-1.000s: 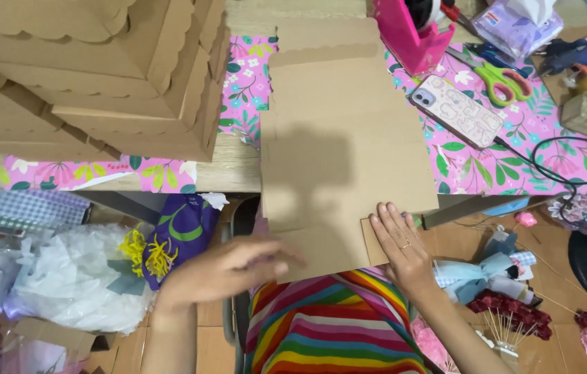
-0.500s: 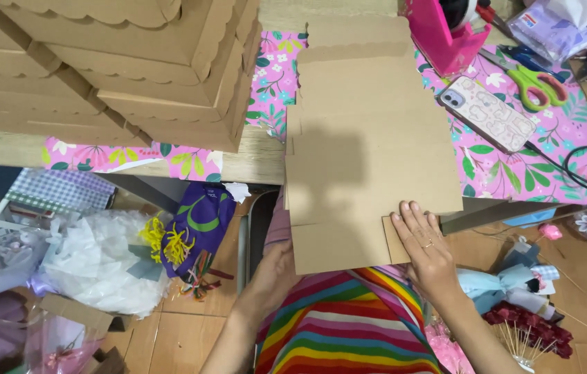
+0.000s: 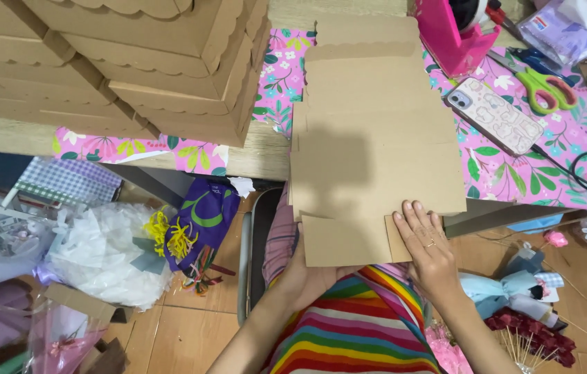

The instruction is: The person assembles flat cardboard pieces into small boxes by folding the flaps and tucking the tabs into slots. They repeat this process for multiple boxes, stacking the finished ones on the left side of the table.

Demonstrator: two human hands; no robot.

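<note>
A flat, unfolded brown cardboard box blank (image 3: 376,145), seemingly light but stiff, overhangs the bench's (image 3: 259,161) near edge, right hand (image 3: 426,244) spread flat on its near flap, left hand (image 3: 307,273) underneath, grip hidden.

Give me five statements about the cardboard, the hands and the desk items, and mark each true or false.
1. The right hand lies flat on top of the flat cardboard box blank. True.
2. The left hand presses on the top face of the blank. False: it is under the near edge, mostly hidden by the cardboard.
3. A phone in a patterned case lies on the floral tablecloth right of the blank. True.
4. The scissors have red handles. False: the handles are green.
5. Stacked scalloped-edge cardboard boxes stand left of the blank. True.
</note>
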